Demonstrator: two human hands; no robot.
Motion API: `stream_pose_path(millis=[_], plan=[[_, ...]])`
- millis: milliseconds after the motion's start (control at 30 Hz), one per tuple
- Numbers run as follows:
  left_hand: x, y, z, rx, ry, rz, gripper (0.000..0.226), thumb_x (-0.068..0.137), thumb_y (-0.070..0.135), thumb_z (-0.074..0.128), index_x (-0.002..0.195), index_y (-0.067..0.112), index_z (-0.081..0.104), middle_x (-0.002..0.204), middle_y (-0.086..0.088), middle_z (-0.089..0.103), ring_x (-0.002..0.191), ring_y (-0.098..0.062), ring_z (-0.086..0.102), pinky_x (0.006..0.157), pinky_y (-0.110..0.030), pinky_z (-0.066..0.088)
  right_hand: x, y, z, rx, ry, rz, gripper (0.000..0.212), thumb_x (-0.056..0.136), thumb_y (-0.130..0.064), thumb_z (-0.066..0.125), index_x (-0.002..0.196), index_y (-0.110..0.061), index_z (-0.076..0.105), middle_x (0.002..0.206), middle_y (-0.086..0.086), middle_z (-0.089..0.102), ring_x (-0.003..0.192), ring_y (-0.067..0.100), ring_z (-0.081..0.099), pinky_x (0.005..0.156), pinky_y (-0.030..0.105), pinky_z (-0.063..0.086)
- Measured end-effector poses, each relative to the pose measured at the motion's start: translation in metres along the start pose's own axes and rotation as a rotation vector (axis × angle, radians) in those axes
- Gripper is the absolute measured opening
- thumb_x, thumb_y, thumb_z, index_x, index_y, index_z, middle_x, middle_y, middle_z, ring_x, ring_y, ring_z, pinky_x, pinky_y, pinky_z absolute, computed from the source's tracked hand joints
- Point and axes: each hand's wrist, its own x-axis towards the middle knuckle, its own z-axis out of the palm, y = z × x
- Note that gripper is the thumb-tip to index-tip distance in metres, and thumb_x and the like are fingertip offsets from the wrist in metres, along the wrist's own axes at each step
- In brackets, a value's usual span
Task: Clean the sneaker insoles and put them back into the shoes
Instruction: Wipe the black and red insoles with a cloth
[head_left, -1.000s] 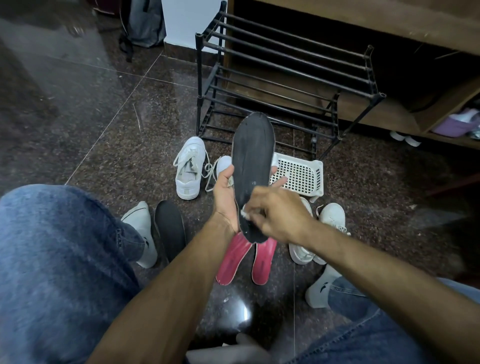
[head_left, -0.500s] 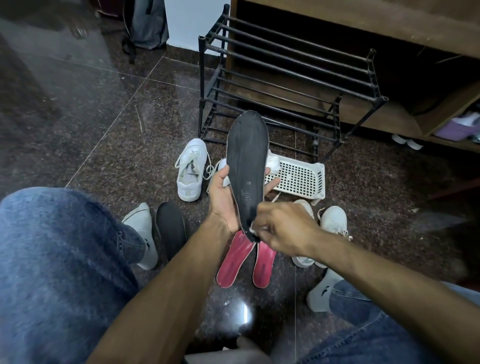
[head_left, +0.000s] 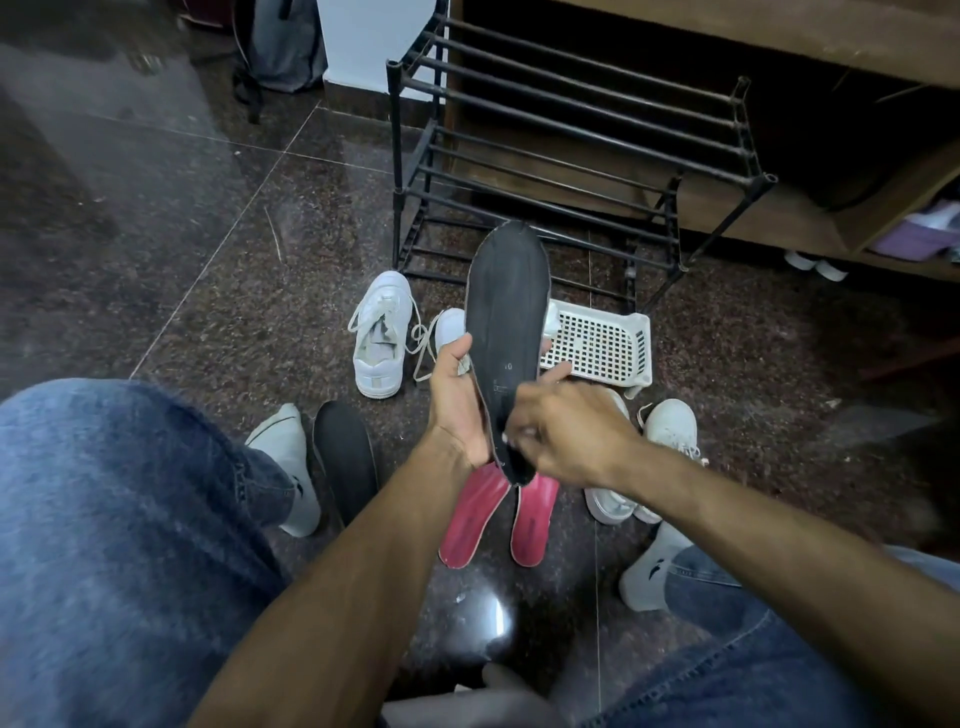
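Nearest, at 6 o'clock: two denim knees, both forearms reaching fwd toward centre. Right hand (head_left: 566, 431) curled over heel end of black insole (head_left: 506, 332), pinching small white scrap, prob. wipe or cloth; too blurred to name for sure. Left hand (head_left: 457, 405) gripping same insole from 9 o'clock side, thumb along edge, fingers behind.

Long axis of insole running approx. 6 to 12 o'clock, heel low at right hand, toe high and away. Unwiped length thus lying toward 12 from right hand; next stroke, judging only, needs travel along that axis while left hand holds steady. Right hand nearer to heel, left nearer to mid part.

Small print on insole below centre, not readable.

On floor under hands: pair of pink insoles (head_left: 475, 519). At 9 o'clock: second black insole (head_left: 345, 462) beside socked foot (head_left: 291, 462); small dark logo on sock, no letters. At 3 o'clock: white sneakers (head_left: 670, 431). Further, at 11 o'clock: white sneaker (head_left: 382, 338), laces loose. At 1 o'clock: white basket (head_left: 602, 345). Farthest, 12 o'clock: black shoe rack (head_left: 571, 156).
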Motion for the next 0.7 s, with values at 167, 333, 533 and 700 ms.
stream_pose_path(millis=[167, 333, 533, 700], plan=[[-0.002, -0.012, 0.008, 0.099, -0.03, -0.115, 0.053, 0.088, 0.052, 0.039, 0.113, 0.015, 0.065, 0.11, -0.015, 0.066, 0.099, -0.037, 0.061, 0.093, -0.067, 0.04, 0.036, 0.025, -0.017, -0.061, 0.207, 0.222, 0.02, 0.085, -0.025, 0.055, 0.095, -0.025, 0.073, 0.1, -0.003, 0.063, 0.095, 0.031, 0.061, 0.074, 0.035, 0.047], [0.0, -0.008, 0.001, 0.054, 0.016, -0.021, 0.055, 0.09, 0.047, 0.04, 0.123, 0.009, 0.062, 0.111, -0.014, 0.064, 0.094, -0.029, 0.064, 0.088, -0.038, 0.048, 0.016, 0.011, -0.003, -0.083, 0.035, 0.104, 0.018, 0.086, -0.023, 0.053, 0.09, -0.023, 0.07, 0.095, -0.005, 0.059, 0.092, 0.026, 0.061, 0.069, 0.031, 0.044], [-0.003, -0.012, 0.006, 0.057, -0.07, -0.131, 0.056, 0.085, 0.053, 0.043, 0.121, 0.014, 0.061, 0.112, -0.014, 0.064, 0.101, -0.036, 0.061, 0.095, -0.062, 0.04, 0.031, 0.033, -0.007, -0.065, 0.212, 0.293, 0.019, 0.085, -0.025, 0.055, 0.094, -0.027, 0.072, 0.101, -0.005, 0.064, 0.096, 0.028, 0.062, 0.075, 0.033, 0.046], [0.003, -0.011, -0.006, -0.035, 0.001, -0.049, 0.071, 0.087, 0.047, 0.043, 0.14, 0.0, 0.047, 0.145, -0.02, 0.045, 0.129, -0.041, 0.047, 0.113, -0.049, 0.032, -0.001, 0.007, 0.018, 0.127, 0.139, 0.119, 0.016, 0.086, -0.019, 0.06, 0.089, -0.025, 0.074, 0.092, -0.007, 0.063, 0.086, 0.023, 0.062, 0.067, 0.031, 0.046]])
